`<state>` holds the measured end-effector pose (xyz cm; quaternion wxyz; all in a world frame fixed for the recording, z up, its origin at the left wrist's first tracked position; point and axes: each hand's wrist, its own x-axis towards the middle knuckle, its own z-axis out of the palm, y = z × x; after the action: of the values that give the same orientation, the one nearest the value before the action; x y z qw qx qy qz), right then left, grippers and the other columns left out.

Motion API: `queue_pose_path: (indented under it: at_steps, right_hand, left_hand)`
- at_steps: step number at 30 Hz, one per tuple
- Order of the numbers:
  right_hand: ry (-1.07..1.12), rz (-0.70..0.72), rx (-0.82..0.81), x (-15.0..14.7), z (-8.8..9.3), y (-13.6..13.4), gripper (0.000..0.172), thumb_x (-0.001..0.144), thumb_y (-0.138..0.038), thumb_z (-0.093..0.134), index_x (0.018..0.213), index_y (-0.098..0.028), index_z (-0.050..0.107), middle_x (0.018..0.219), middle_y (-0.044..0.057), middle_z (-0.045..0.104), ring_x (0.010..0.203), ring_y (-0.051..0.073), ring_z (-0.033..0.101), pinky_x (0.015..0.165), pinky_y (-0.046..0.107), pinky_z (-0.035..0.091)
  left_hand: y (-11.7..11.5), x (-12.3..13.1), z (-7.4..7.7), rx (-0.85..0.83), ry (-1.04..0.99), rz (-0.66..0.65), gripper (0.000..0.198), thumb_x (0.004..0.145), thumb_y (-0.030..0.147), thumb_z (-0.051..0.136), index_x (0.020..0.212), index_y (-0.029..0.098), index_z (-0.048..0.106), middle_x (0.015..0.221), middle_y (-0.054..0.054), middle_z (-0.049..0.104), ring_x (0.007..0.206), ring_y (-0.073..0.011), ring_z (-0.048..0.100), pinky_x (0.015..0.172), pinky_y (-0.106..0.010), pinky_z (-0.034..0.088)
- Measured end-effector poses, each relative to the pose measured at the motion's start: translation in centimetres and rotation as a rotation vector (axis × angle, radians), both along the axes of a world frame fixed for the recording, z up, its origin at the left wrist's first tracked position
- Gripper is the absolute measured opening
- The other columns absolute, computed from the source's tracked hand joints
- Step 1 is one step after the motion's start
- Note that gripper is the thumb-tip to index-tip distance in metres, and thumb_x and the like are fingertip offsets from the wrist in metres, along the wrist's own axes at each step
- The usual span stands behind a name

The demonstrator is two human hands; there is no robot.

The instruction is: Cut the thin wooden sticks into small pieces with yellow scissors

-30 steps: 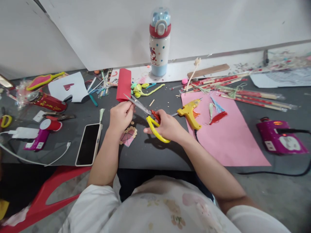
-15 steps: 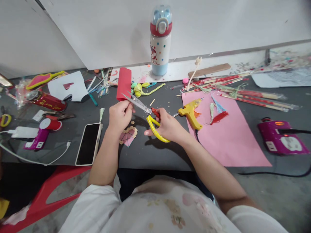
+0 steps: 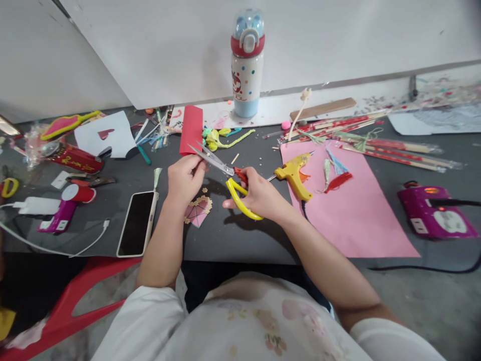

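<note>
Pinched at its lower edge by my left hand (image 3: 184,178) is a piece of red paper (image 3: 192,128), standing up from the fingers. My right hand (image 3: 259,193) grips a pair of scissors (image 3: 236,193) with yellow handles. The blades are parted and lie at the paper's lower right corner, close to my left fingertips; whether they touch the paper I cannot tell. Below, between my forearms, a pink heart-shaped piece (image 3: 198,213) with black lines and tan beads along its upper rim lies on the table.
A yellow glue gun (image 3: 295,173) and tassels (image 3: 336,175) lie on pink paper (image 3: 356,220) at right. A water bottle (image 3: 247,70) stands at the back. At left are a phone (image 3: 137,223), a red can (image 3: 77,158) and a thread spool (image 3: 78,193). A purple power strip (image 3: 432,213) sits far right.
</note>
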<state>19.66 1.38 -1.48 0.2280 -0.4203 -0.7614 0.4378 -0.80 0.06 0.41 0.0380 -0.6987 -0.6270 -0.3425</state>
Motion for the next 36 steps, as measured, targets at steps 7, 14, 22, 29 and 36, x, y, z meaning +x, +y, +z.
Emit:
queue_pose_path:
  at_steps: [7, 14, 22, 29, 36]
  right_hand:
    - [-0.029, -0.010, 0.009, 0.0, 0.1, 0.0, 0.064, 0.060, -0.053, 0.070, 0.104, -0.016, 0.042, 0.093, 0.008, 0.059, 0.081, 0.019, 0.057, 0.067, 0.030, 0.043]
    - [-0.018, -0.013, -0.001, 0.1, 0.2, 0.1, 0.052, 0.067, -0.049, 0.065, 0.101, -0.017, 0.044, 0.079, 0.000, 0.056, 0.063, 0.012, 0.051, 0.056, 0.024, 0.037]
    - [-0.008, -0.036, -0.063, 0.3, 0.9, 0.2, 0.034, 0.071, -0.043, 0.058, 0.092, -0.018, 0.046, 0.077, -0.001, 0.060, 0.061, 0.011, 0.051, 0.059, 0.025, 0.036]
    - [0.026, -0.067, -0.073, 0.1, 0.2, 0.4, 0.032, 0.069, -0.046, 0.060, 0.083, -0.020, 0.046, 0.071, -0.004, 0.059, 0.059, 0.010, 0.050, 0.056, 0.024, 0.034]
    - [0.117, -0.233, -0.108, -0.3, -1.2, 1.2, 0.038, 0.068, -0.052, 0.059, 0.084, -0.019, 0.050, 0.070, -0.002, 0.059, 0.059, 0.011, 0.051, 0.056, 0.025, 0.036]
  left_hand:
    - [0.1, -0.1, 0.1, 0.021, 0.038, -0.021, 0.020, 0.083, 0.020, 0.050, 0.065, 0.018, 0.059, 0.064, 0.002, 0.062, 0.063, -0.0089, 0.057, 0.062, -0.020, 0.041]
    - [0.0, -0.1, 0.1, 0.016, 0.033, -0.033, 0.021, 0.082, 0.019, 0.050, 0.063, 0.018, 0.057, 0.064, 0.001, 0.062, 0.062, -0.0100, 0.057, 0.061, -0.022, 0.041]
    - [0.1, -0.1, 0.0, -0.009, 0.042, -0.029, 0.021, 0.081, 0.018, 0.049, 0.062, 0.019, 0.056, 0.063, 0.000, 0.061, 0.062, -0.0110, 0.056, 0.060, -0.023, 0.040]
    - [0.2, 0.0, -0.1, -0.027, 0.059, -0.018, 0.021, 0.083, 0.020, 0.049, 0.065, 0.019, 0.058, 0.064, 0.000, 0.061, 0.064, -0.0113, 0.056, 0.061, -0.023, 0.041]
    - [0.2, 0.7, 0.0, 0.186, -0.036, 0.129, 0.024, 0.088, 0.028, 0.045, 0.104, 0.019, 0.059, 0.097, -0.007, 0.062, 0.087, -0.0132, 0.059, 0.083, -0.027, 0.047]
